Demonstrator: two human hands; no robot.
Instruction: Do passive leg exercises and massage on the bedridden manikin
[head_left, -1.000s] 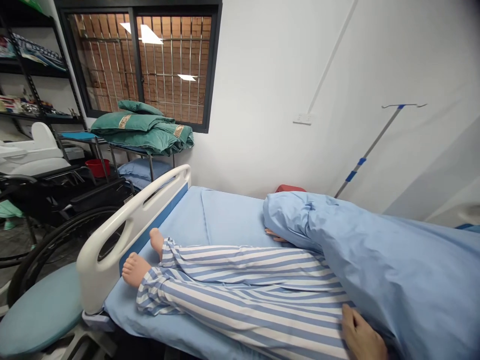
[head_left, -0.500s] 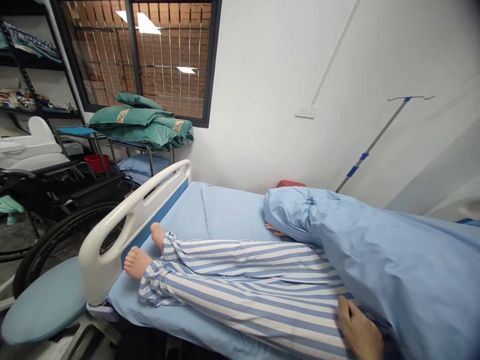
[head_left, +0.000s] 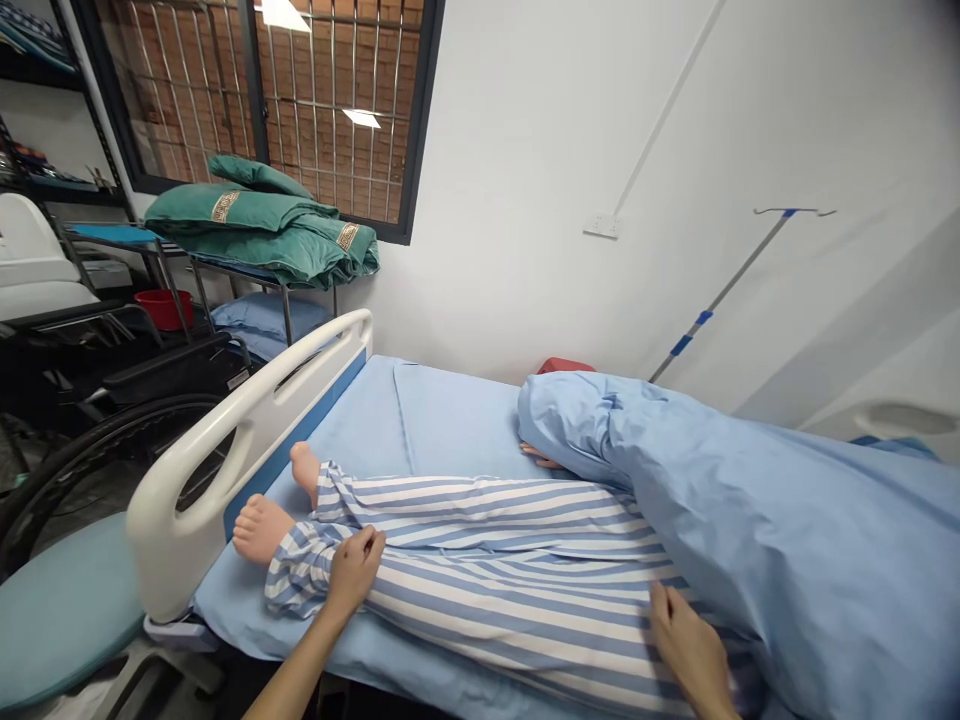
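Note:
A manikin in blue-and-white striped trousers [head_left: 495, 560] lies on a bed with a light blue sheet [head_left: 442, 420]. Its bare feet [head_left: 259, 528] point toward the white footboard [head_left: 225, 470]. A light blue blanket [head_left: 750, 520] covers its upper body. My left hand [head_left: 352, 570] rests on the lower trouser leg near the ankle, fingers curled onto the cloth. My right hand [head_left: 690, 650] lies flat on the striped thigh, right at the blanket's edge.
A wheelchair [head_left: 112, 400] and a teal seat [head_left: 60, 610] stand past the footboard. Folded green bedding [head_left: 262, 225] sits on a metal trolley under a barred window. An IV pole [head_left: 720, 290] leans by the white wall. A red object [head_left: 566, 366] shows behind the blanket.
My left hand has come into view and landed on the manikin's lower leg. My right hand has shifted slightly left along the thigh. The view has moved a little to the right.

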